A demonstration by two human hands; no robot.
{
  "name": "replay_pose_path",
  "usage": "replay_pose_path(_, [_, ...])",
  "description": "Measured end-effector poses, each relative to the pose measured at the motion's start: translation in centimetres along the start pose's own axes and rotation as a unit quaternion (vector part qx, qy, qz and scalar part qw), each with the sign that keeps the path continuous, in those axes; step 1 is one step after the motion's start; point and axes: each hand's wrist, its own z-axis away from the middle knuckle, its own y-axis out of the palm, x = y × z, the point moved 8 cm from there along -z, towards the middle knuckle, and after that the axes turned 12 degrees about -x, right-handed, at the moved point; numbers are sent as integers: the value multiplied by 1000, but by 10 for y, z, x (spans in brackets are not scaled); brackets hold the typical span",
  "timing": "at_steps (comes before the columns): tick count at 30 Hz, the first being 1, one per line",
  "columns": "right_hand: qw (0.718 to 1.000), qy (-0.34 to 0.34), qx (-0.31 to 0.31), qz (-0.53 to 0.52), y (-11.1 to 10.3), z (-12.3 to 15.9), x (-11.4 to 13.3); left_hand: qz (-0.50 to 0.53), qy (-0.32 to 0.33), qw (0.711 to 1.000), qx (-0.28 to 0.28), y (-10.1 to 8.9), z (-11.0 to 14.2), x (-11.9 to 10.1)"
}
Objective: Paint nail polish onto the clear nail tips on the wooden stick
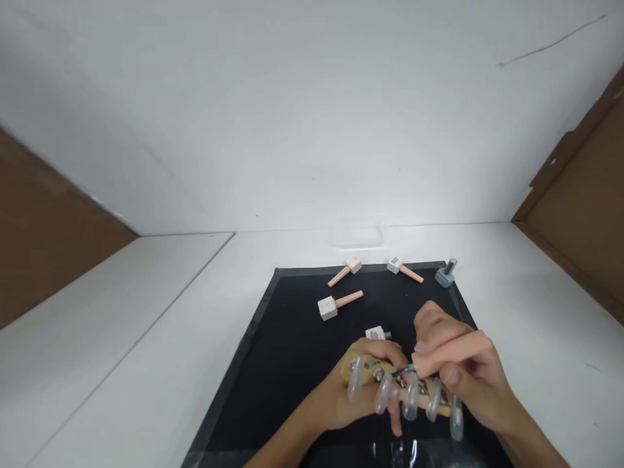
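Note:
My left hand is closed around a pale wooden strip that carries several clear false nail tips in a row. In my right hand is a nail polish brush, gripped by its thick peach-coloured cap handle. The dark bristle end points left and sits at or close to the base of the second nail tip from the left; whether it touches cannot be seen clearly. Just beyond my left hand lies a capless white polish bottle with a purple mark and its dark neck showing.
On the black mat lie white polish bottles with peach caps: one bottle near the middle, another bottle and a third bottle at the back edge. A teal bottle stands right. Behind is a clear tray; cardboard flanks the table.

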Motion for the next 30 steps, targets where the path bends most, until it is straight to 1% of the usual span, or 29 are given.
replay_pose_path(5, [1000,-2,10,17,1,-1,0,-19,23,1000,-9,1,-2,-6])
replay_pose_path(12, [1000,-3,10,17,0,-1,1,-17,31,999,5,2,-2,-5])
replay_pose_path(17, [1000,5,14,13,1,0,-1,-41,31,999,-2,1,-3,-6])
replay_pose_path(24, [1000,5,6,14,0,-1,-1,-46,22,999,-9,0,-3,-4])
replay_pose_path(28, [1000,-3,7,15,0,-2,1,-36,3,999,-19,0,-4,-3])
replay_pose_path(30, [1000,-2,3,12,0,-2,1,-22,1,1000,-15,0,-3,-3])
